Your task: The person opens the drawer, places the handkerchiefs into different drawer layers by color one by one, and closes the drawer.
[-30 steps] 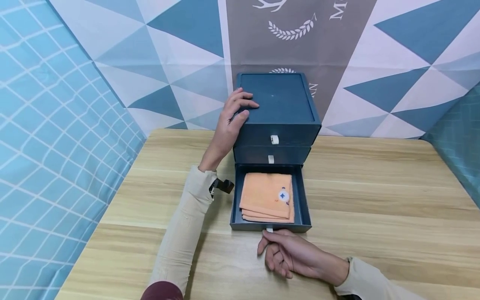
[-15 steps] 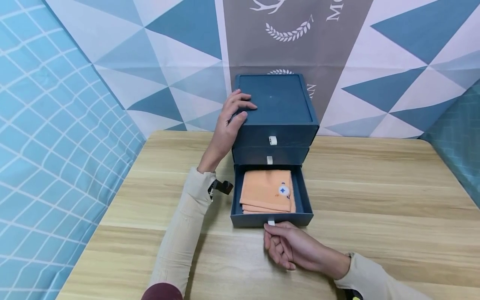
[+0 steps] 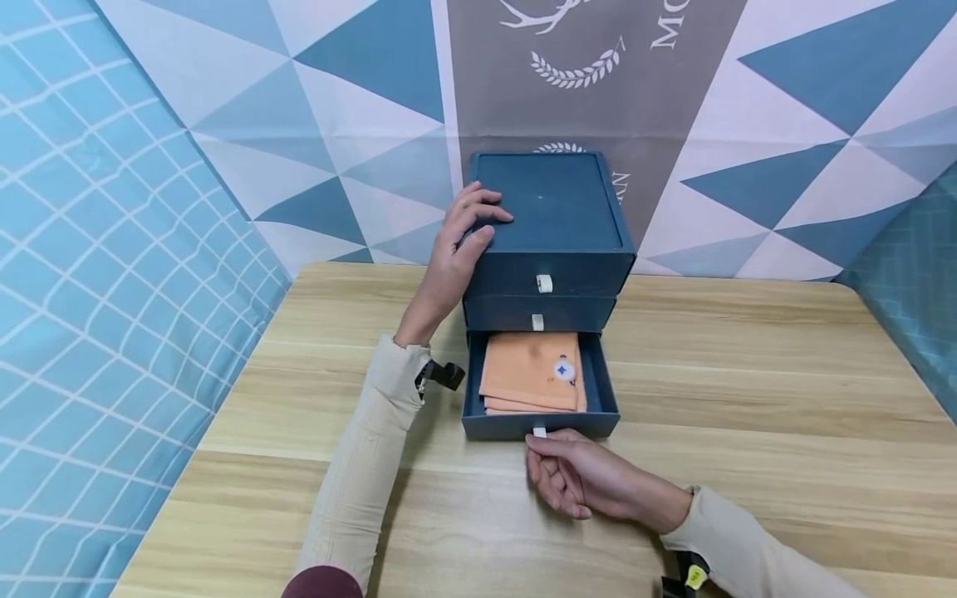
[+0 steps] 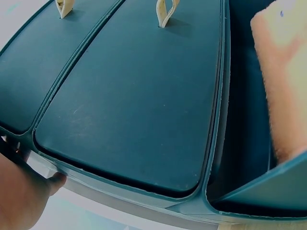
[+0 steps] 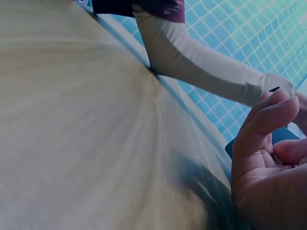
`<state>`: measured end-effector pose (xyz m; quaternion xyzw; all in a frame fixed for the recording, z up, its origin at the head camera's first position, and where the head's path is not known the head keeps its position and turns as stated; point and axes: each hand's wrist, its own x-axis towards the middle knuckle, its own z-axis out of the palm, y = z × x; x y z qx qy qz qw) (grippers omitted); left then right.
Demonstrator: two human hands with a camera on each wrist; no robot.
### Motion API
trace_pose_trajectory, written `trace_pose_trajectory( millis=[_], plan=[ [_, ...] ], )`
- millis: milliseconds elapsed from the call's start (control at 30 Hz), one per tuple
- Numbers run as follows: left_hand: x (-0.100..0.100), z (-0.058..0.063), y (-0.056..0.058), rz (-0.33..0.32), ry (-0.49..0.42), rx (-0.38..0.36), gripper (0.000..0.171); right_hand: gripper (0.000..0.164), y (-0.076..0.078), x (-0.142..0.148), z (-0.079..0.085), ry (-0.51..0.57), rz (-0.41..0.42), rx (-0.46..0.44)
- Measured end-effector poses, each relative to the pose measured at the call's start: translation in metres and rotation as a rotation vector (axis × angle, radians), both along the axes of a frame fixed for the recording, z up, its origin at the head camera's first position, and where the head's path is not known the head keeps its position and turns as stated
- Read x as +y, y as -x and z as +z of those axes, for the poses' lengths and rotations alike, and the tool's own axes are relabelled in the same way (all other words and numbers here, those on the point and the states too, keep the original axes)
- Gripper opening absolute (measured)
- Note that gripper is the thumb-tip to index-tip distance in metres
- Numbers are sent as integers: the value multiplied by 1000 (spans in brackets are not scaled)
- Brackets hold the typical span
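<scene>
A dark blue cabinet (image 3: 553,203) with three stacked drawers stands against the back wall. Its bottom drawer (image 3: 493,428) is pulled part way out. Inside lies a folded orange towel (image 3: 523,370) with a round white patch, its back end under the drawer above. My left hand (image 3: 458,241) rests on the cabinet's top left edge, fingers spread over the lid; in the left wrist view its thumb tip touches the cabinet's side. My right hand (image 3: 579,473) pinches the small white pull tab (image 3: 540,432) at the bottom drawer's front, other fingers curled below.
The cabinet stands on a wood-grain table (image 3: 748,415). Two more white tabs mark the closed top drawer (image 3: 583,274) and middle drawer (image 3: 501,314). A patterned cloth (image 3: 359,108) hangs behind, and a blue checked cloth (image 3: 112,332) covers the left side.
The bottom drawer has slid inward toward the cabinet, taking the towel along, with my right hand following forward at its tab. My left hand stays at the cabinet's top edge.
</scene>
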<state>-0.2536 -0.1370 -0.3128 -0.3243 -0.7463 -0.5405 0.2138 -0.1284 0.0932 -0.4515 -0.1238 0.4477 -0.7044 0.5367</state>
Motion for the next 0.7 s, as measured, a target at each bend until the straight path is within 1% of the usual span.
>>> trace_pose_trajectory(
  millis=[233,400,700],
  plan=[
    [1,0,0,5,-2,3,33,40,14,0,3,-13,37,35],
    [-1,1,-1,12,7,-8,34,40,20,0,6,-24,71,54],
    [1,1,-1,3,6,-12,33,41,29,-3,6,-49,42,92]
  ],
)
